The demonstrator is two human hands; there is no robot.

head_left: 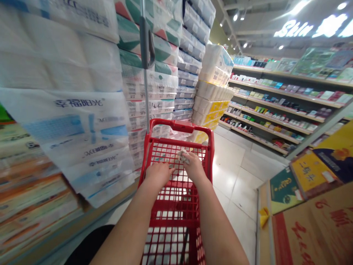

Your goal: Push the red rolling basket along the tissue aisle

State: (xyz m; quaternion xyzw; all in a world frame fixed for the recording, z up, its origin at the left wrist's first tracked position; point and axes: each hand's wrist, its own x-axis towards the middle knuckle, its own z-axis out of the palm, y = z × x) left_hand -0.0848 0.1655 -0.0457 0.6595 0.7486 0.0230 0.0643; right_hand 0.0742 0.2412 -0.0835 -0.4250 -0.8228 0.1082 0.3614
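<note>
Below the top edge of the red trolley [211, 151], in the head view, the right hand [194, 165] pinches a crumpled cloth [181, 155], wadded presumably for firm hold; toward the left edge, perhaps for steadiness, is the left hand [159, 172], fingertips hidden, grip impossible to tell.

lit overhead sign [306, 31]: "Skin" | white wrapped pack [88, 127]: "幸福阳光", repeated lower down

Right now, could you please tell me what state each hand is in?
Left hand: over the red basket, fingers mostly hidden; open or closed cannot be told.
Right hand: closed on a crumpled cloth.
</note>
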